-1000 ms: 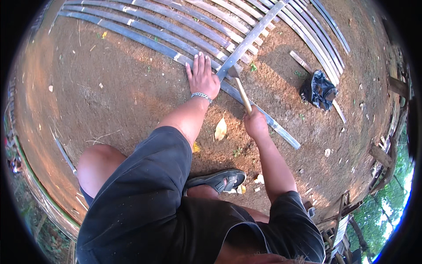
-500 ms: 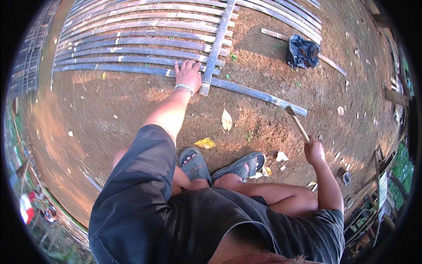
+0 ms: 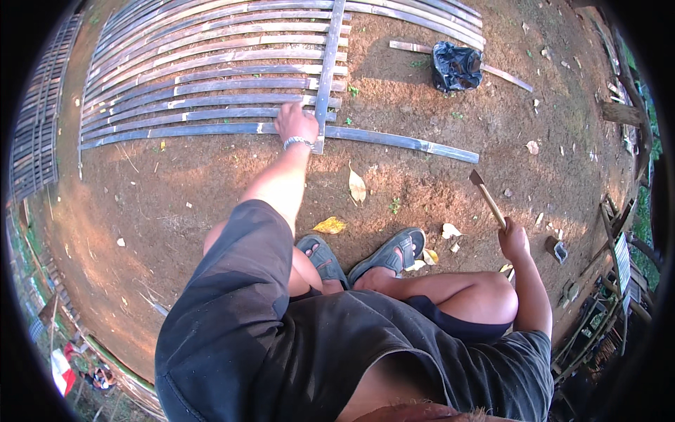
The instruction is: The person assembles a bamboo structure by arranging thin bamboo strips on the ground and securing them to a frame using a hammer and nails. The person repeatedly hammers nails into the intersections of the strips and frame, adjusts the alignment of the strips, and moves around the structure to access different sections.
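Note:
My left hand (image 3: 296, 125), a bracelet at its wrist, is over the nearest strips of a slatted bamboo panel (image 3: 204, 81), just left of the bamboo crosspiece (image 3: 328, 70). Its fingers curl downward, and whatever is under them is hidden. One long bamboo strip (image 3: 401, 143) passes beneath the hand and sticks out to the right, well past the crosspiece. My right hand (image 3: 514, 240) grips the wooden handle of a hammer (image 3: 491, 198). The hammer's dark head is in the air, a little below and apart from that strip's right end.
A black plastic bag (image 3: 455, 67) sits beyond the long strip, with a loose bamboo piece (image 3: 508, 77) by it. More slats (image 3: 422, 21) extend at the far right of the panel. Dry leaves (image 3: 356, 184) dot the dirt ground before my sandals (image 3: 389, 254). Scrap wood (image 3: 622, 112) lines the right side.
The hammer has come away from the strip's right end, back toward me and to the right. My left hand's fingers, spread before, are now curled. The view has shifted slightly.

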The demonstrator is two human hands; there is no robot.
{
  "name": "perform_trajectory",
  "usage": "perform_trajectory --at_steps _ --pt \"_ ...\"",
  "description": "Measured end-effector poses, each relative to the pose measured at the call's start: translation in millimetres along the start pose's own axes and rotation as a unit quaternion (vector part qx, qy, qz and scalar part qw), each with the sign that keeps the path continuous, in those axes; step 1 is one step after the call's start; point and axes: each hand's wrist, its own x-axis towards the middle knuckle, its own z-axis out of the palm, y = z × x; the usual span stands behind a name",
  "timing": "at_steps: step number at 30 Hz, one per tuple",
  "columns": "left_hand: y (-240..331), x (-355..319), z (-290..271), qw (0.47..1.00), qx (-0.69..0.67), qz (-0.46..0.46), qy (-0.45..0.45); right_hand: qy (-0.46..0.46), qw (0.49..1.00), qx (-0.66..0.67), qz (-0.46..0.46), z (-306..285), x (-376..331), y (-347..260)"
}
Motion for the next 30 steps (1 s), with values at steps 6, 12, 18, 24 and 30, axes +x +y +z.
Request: perform_trajectory --at_steps 6,12,18,24,30 --pt "49.2 -45.5 18.8 0.838 -0.263 -0.472 0.081 0.005 0.998 -0.026 0.061 -7.3 -54.8 36.5" --pt "3.0 -37.6 67.5 0.860 -0.304 -0.406 0.053 0.025 0.983 0.160 0.086 26.7 -58.2 74.1" --pt "-26.5 -25.8 48.4 0.830 -0.395 -0.392 -0.027 0.042 0.991 0.115 -0.061 -3.7 40.2 -60.7" --pt "-49.3 -30.7 53.1 0.773 -0.480 -0.409 -0.066 0.016 0.972 0.062 -0.227 14.3 170.2 -134.9" --pt "-38.9 -37.1 32.5 0.690 -0.563 -0.443 -0.101 -0.072 0.959 -0.002 -0.275 20.4 200.9 -171.6"
